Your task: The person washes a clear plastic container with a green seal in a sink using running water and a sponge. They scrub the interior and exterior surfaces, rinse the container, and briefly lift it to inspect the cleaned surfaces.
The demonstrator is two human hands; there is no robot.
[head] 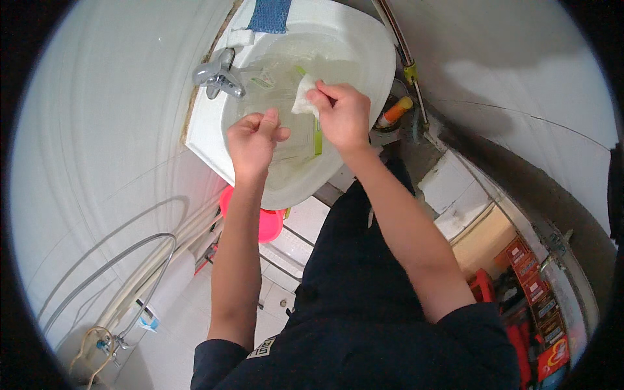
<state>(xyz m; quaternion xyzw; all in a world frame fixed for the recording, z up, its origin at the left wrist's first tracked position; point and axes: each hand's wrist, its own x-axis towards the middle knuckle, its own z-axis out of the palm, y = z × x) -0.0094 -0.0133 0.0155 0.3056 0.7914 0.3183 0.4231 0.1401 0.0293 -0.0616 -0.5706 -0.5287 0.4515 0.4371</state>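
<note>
My right hand (pixel 343 109) pinches a white cloth or sponge (pixel 303 96) above the water in a white washbasin (pixel 375 53). My left hand (pixel 256 139) is over the near left part of the basin, its fingers curled; whether it grips something thin or transparent cannot be told. Beneath my right hand lies a green strip-like object (pixel 318 139), partly covered, and a short green tip shows past the cloth. A clear item with green print (pixel 262 80) is in the water near the chrome faucet (pixel 222 78).
On the basin's back rim are a white bar or block (pixel 240 38) and a blue textured cloth (pixel 269 15). A metal pole (pixel 399 36) stands to the right, near an orange container (pixel 395 112). Below the basin is a pink basin or bucket (pixel 269 225).
</note>
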